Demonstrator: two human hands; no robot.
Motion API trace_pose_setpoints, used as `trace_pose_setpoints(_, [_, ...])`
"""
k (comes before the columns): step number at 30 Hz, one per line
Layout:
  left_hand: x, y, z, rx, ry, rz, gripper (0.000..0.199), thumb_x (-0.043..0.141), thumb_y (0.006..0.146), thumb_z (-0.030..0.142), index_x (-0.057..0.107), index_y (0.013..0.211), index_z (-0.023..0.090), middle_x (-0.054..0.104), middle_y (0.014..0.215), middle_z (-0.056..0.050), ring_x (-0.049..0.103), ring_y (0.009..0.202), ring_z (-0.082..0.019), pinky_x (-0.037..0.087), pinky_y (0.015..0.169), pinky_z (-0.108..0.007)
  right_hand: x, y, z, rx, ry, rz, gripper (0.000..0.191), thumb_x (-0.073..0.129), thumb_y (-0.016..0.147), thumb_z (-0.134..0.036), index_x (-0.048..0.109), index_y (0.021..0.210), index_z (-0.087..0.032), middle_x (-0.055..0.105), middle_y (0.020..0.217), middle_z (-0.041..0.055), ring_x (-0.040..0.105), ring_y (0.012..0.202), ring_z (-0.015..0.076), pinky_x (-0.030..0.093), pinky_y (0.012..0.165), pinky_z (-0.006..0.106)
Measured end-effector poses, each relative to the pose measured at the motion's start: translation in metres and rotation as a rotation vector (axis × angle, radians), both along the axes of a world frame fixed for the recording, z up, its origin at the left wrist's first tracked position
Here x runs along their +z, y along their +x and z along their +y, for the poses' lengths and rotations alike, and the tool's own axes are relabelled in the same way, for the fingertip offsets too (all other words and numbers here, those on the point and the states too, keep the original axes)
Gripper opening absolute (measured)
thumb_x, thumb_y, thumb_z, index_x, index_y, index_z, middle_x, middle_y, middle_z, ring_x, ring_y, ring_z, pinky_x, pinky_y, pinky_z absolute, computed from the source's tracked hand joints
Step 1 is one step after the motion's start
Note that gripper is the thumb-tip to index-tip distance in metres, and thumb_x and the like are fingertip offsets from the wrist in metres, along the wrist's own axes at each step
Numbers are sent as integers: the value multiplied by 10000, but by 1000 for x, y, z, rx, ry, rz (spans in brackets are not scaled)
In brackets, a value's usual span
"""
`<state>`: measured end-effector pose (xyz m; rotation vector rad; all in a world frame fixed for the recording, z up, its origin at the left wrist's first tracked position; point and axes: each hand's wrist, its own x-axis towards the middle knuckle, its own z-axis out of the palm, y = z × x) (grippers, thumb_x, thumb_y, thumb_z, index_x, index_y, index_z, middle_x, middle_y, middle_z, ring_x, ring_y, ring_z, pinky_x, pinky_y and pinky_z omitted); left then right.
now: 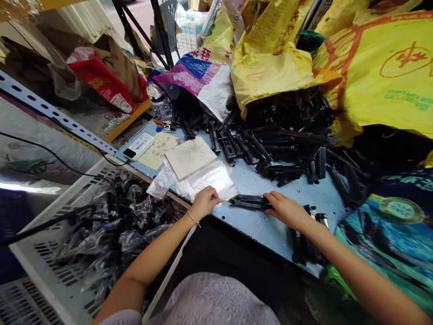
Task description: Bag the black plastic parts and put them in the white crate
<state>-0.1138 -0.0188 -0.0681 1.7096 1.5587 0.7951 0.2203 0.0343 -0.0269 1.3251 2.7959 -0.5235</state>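
Note:
My right hand (288, 210) grips the end of a long black plastic part (250, 201), which lies low over the blue-speckled tabletop (260, 192). My left hand (206, 203) pinches the edge of a clear plastic bag (206, 180), close to the part's other end. A pale square board (190, 157) lies just beyond the bag. Black plastic parts (270, 151) lie heaped across the table's far side, and a smaller stack (299, 246) sits just below my right hand. The heap's lower layers are hidden.
To the left, a white slotted crate (43, 266) holds black parts in clear bags (125, 225). Large yellow printed sacks (382, 67) bulge behind the heap. A white device (138, 146) and a paper note (158, 151) lie on the table. A black cable (57, 158) runs along the left.

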Motion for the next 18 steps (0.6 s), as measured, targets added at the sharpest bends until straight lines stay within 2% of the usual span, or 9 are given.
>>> trace_pose_setpoints(2, [3,-11,7,26,-165,-185,204,659,823,331,634,711,162,622,716,-17,575,673,-150,447,628,-262,6,-3,-10,-188,-120,156,415,614,855,-367,588,1237,-207,649,1105,126,655,928,282,542,815,433])
trace_pose_setpoints(5, [5,-17,11,66,-237,-374,151,674,781,301,655,807,153,640,716,-10,585,657,-141,454,614,-248,14,-27,-32,-422,-532,646,460,655,822,-466,613,1194,-199,692,1025,101,667,886,261,545,784,397])
trace_pose_setpoints(8, [4,-15,12,54,-93,-316,63,601,783,151,648,823,157,670,785,-28,629,745,-155,511,717,-286,12,-65,-63,-448,-1080,1062,422,651,814,-493,675,1054,-147,719,929,107,684,782,224,550,720,349])
trace_pose_setpoints(10, [4,-17,11,-12,37,-146,222,491,788,43,673,844,157,700,900,-66,654,890,-186,526,853,-352,2,-87,-82,-478,-1376,1160,391,658,812,-479,696,959,-118,726,890,125,689,722,197,551,669,307])
trace_pose_setpoints(12, [6,-21,10,-55,147,16,374,430,790,-6,689,1012,146,689,1101,-113,632,1079,-222,502,980,-413,-13,-102,-96,-593,-1608,1186,379,642,833,-454,696,953,-99,730,862,132,692,687,167,552,641,261])
trace_pose_setpoints(15, [12,-26,0,-83,303,152,529,397,856,12,523,1353,139,548,1379,-156,514,1300,-244,448,1092,-446,-32,-114,-101,-718,-1868,1248,464,571,870,-491,679,1020,-66,723,845,127,674,664,125,545,638,208])
trace_pose_setpoints(17, [16,-24,-15,-157,423,192,586,377,888,21,404,1455,170,482,1450,-150,465,1352,-239,441,1110,-442,-38,-120,-98,-697,-1930,1342,526,547,863,-549,664,1034,-65,708,802,105,630,613,108,527,583,195])
trace_pose_setpoints(18, [19,-20,-24,-211,474,195,615,376,893,18,357,1483,191,468,1466,-142,463,1355,-234,450,1106,-435,-39,-123,-95,-678,-1902,1401,540,545,852,-578,660,1023,-79,697,772,89,601,582,105,513,546,197])
